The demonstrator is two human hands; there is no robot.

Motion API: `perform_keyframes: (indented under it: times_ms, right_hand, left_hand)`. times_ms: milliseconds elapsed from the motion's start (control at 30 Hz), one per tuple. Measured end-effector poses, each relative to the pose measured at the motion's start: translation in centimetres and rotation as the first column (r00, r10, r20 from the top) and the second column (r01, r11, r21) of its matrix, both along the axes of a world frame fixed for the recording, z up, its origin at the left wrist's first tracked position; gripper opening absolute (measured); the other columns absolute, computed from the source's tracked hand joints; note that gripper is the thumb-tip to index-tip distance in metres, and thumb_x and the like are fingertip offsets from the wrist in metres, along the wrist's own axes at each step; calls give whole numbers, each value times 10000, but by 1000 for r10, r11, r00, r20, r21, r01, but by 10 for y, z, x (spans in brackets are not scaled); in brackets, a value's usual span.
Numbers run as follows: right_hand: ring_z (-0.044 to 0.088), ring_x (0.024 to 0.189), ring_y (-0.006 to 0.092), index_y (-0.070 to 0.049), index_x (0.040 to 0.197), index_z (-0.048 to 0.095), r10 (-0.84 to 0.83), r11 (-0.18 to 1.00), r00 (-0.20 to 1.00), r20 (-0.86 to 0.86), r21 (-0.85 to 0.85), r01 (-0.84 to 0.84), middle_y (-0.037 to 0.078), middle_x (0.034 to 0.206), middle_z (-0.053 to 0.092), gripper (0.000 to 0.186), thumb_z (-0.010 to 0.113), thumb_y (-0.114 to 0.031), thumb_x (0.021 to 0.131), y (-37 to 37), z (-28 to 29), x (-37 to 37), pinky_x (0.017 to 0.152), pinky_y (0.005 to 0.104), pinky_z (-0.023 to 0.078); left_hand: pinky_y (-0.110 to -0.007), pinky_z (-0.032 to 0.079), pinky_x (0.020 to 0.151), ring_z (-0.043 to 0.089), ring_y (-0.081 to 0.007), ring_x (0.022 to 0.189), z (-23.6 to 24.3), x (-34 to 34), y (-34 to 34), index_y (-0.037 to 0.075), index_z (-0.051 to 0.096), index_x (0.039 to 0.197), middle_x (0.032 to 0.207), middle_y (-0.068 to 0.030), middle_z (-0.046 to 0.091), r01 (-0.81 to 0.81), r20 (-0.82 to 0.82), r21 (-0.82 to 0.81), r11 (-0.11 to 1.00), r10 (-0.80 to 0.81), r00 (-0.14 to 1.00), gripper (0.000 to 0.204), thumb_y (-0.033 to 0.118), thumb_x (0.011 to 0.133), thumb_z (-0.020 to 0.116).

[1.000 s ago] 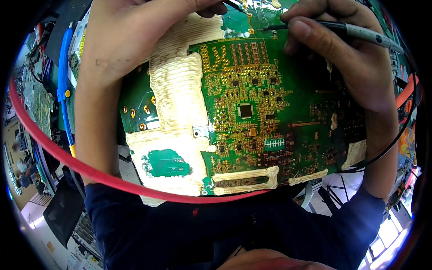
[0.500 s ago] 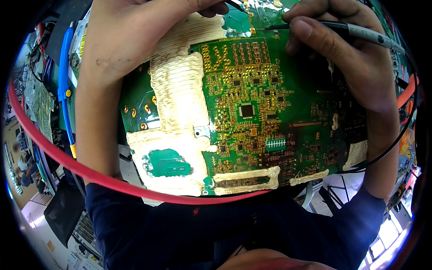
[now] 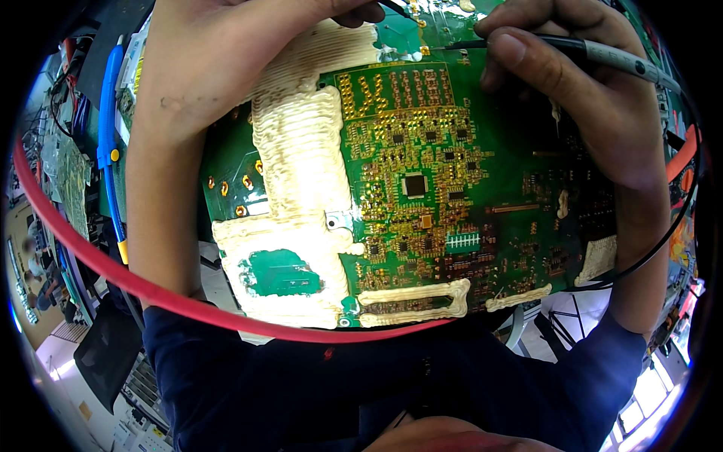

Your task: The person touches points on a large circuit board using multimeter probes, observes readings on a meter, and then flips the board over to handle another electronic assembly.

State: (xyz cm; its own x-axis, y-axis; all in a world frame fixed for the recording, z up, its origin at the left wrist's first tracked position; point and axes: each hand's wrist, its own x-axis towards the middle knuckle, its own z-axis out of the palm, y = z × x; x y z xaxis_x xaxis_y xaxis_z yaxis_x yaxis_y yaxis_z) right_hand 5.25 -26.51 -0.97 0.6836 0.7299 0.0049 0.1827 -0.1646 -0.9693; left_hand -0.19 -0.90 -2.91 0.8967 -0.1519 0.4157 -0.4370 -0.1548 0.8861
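Observation:
A large green circuit board (image 3: 512,128) lies below my hands, with gold pads, small chips and a square black chip (image 3: 415,184). Thick cream-coloured sealant (image 3: 297,135) runs in ridged bands over its left part and lower edge. My right hand (image 3: 557,68) closes round a slim pen-shaped tool (image 3: 625,62) with a grey rear and a black grip. Its thin tip points left, at gold pads near the top of the board. My left hand (image 3: 226,53) reaches over the sealant, fingers partly cut off by the upper edge. From it a thin dark tool (image 3: 395,9) sticks out toward the same spot.
A red band (image 3: 128,279) curves across the left and along the board's near edge. A black cable (image 3: 666,241) loops past my right forearm. At the left lie a blue-handled tool (image 3: 109,113) and loose boards (image 3: 71,181); a black chair (image 3: 109,354) stands below.
The board has shifted very slightly to the right. Both hands and the tools in them stay almost where they were, and the black cable has moved a little.

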Motion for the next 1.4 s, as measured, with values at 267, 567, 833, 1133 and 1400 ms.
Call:
perform_keyframes:
  times_ms: [267,567,833,1133,1400]
  right_hand:
    - [723,739,125,86,990,663,-9,999,1000,-8,-32,9,138,816,749,160,725,-58,959,0,5,0,667,231,571]
    - [698,722,102,83,1008,684,67,995,998,8,-72,-66,110,814,745,160,730,-56,944,5,13,6,645,221,544]
    - [750,724,177,58,916,727,-21,996,954,300,88,-6,139,793,746,200,742,-140,895,-4,-27,9,645,295,579]
    - [731,674,154,28,842,704,51,984,997,57,169,-60,124,729,736,107,741,-62,887,14,-23,4,587,298,556]
    - [730,677,160,32,853,697,66,982,997,35,177,-71,126,751,734,124,742,-70,905,16,-22,7,594,301,560]
  left_hand:
    - [-274,617,669,747,-184,748,-3,3,5,-26,647,906,846,-184,743,39,-41,-103,994,-43,998,157,46,895,787]
    - [-290,620,736,752,-196,823,-5,2,4,-40,650,911,896,-190,749,-19,-5,14,1000,19,1000,187,45,877,812]
    - [-326,556,856,684,-210,920,-23,4,13,-47,632,1012,998,-153,680,52,-29,164,985,-48,998,88,-63,929,656]
    - [-309,548,865,671,-187,912,-13,-9,20,-24,549,950,1014,-156,652,22,-146,107,994,-6,989,138,-22,950,687]
    - [-280,509,787,635,-155,847,-11,-6,15,-8,569,985,1009,-123,637,53,-186,48,997,-43,982,145,-1,951,709]
